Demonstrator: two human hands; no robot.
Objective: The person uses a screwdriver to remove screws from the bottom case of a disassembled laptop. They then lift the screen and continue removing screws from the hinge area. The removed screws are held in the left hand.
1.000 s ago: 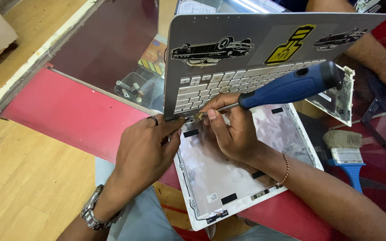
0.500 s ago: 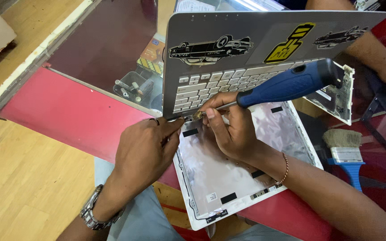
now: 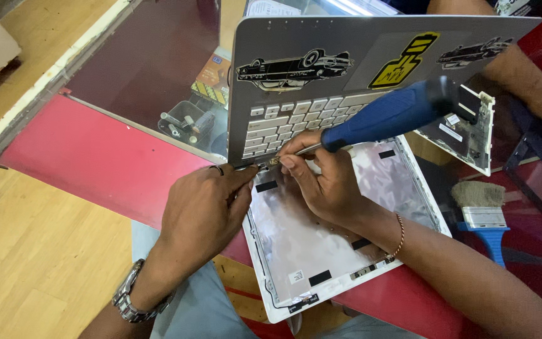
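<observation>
At hinge corner, 9 o'clock of white laptop lid shell, our right hand grips blue screwdriver, tip unmoved from half-second ago; left hand closed, pinching hinge; screw work continues.

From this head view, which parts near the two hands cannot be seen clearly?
- Screwdriver tip: hidden between the fingertips of the left hand and right hand; any screw is too small to tell.
- Hinge corner of the laptop lid: covered by the same fingers.
- White back shell: its near corner is behind the right forearm.
- Another person's arm: cut off by the top and right edges.
- Brush: handle end hidden by the right forearm.
</observation>
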